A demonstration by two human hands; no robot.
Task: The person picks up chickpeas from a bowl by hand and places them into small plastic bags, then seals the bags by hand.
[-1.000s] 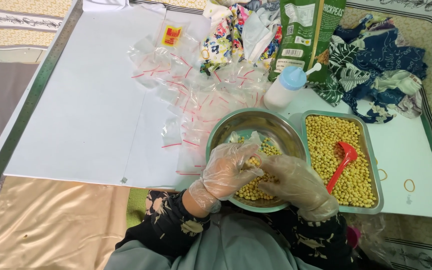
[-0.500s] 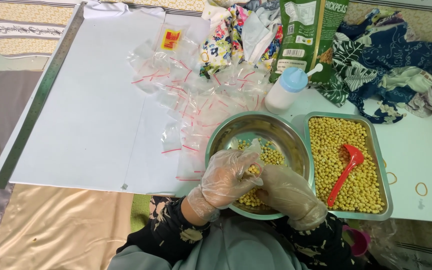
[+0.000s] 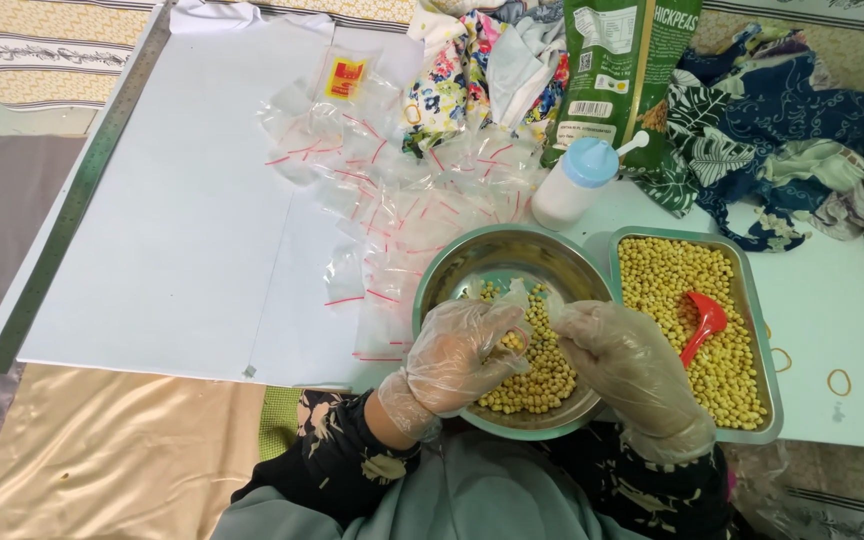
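White board (image 3: pixel 152 220) on patterned floor mats, strewn with small clear bags (image 3: pixel 392 200). Steel bowl (image 3: pixel 472 262) and rectangular tray (image 3: pixel 757 330) both hold chickpeas (image 3: pixel 542 375) (the tray also a red scoop (image 3: pixel 704 320)). Gloved left hand (image 3: pixel 462 355) and right hand (image 3: pixel 617 355), fingers curled, pinch a clear bag (image 3: pixel 520 296) over the bowl.

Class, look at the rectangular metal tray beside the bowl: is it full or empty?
Nearly full: yellow chickpeas cover the tray almost edge to edge, with a red scoop lying on them.
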